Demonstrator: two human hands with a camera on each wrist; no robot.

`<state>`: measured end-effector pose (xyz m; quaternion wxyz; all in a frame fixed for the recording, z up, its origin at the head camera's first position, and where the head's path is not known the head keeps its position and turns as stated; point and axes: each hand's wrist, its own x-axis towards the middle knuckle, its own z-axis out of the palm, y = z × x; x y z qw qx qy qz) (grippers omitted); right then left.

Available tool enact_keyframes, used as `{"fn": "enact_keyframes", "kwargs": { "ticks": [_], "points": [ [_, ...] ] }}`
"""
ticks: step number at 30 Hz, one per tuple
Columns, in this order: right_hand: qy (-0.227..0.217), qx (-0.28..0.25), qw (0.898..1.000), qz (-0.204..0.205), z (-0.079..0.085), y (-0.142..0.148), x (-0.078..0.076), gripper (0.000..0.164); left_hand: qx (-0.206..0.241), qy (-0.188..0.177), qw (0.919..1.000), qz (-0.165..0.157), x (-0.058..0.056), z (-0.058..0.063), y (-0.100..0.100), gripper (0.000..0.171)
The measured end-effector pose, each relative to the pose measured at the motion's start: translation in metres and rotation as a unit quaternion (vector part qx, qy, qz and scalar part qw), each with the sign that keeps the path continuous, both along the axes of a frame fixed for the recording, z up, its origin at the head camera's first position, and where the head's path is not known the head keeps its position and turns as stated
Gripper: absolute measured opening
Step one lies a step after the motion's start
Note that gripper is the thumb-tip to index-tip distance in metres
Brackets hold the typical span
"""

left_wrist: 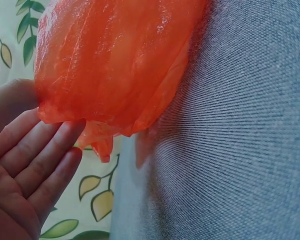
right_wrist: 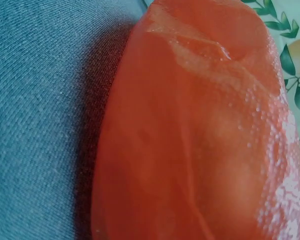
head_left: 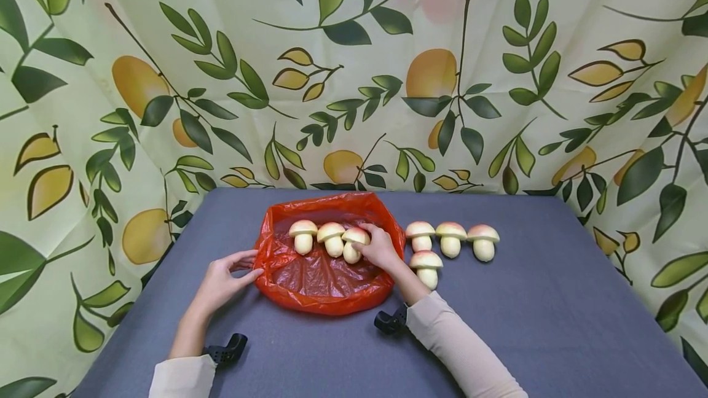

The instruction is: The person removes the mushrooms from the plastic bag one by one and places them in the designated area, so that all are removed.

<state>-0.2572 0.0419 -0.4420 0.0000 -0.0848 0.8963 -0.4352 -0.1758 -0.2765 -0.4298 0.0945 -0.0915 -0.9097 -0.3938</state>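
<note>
A red plastic bag (head_left: 326, 306) lies wide-mouthed on the table. At its left rim my left hand (head_left: 224, 281) holds the plastic between thumb and fingers; the left wrist view shows the fingers (left_wrist: 45, 160) at the bag's edge. Inside the bag, a toy mushroom (head_left: 303, 237) and a second mushroom (head_left: 332, 238) stand in a row. My right hand (head_left: 381, 249) reaches over the right rim and grips a third mushroom (head_left: 354, 245) beside them. In the right wrist view the bag's side (right_wrist: 190, 140) hides this hand.
To the right of the bag stand several more mushrooms (head_left: 451, 239), three in a row and one mushroom (head_left: 426, 269) in front. The grey table (head_left: 531, 312) ends at a patterned cloth backdrop (head_left: 354, 78). Each wrist wears a black camera mount (head_left: 227, 352).
</note>
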Motion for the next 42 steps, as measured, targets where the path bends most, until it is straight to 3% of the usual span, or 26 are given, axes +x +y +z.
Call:
{"fn": "enact_keyframes", "kwargs": {
  "ticks": [20, 42],
  "points": [
    [0.017, -0.01, 1.0, 0.004, 0.013, 0.003, 0.009, 0.05, -0.003, -0.005, 1.0, 0.002, 0.001, 0.001, 0.0, 0.038],
    [0.079, -0.027, 0.996, 0.029, 0.027, 0.012, 0.024, 0.047, -0.004, -0.007, 1.0, 0.003, 0.0, 0.001, 0.0, 0.039]
  ]
}}
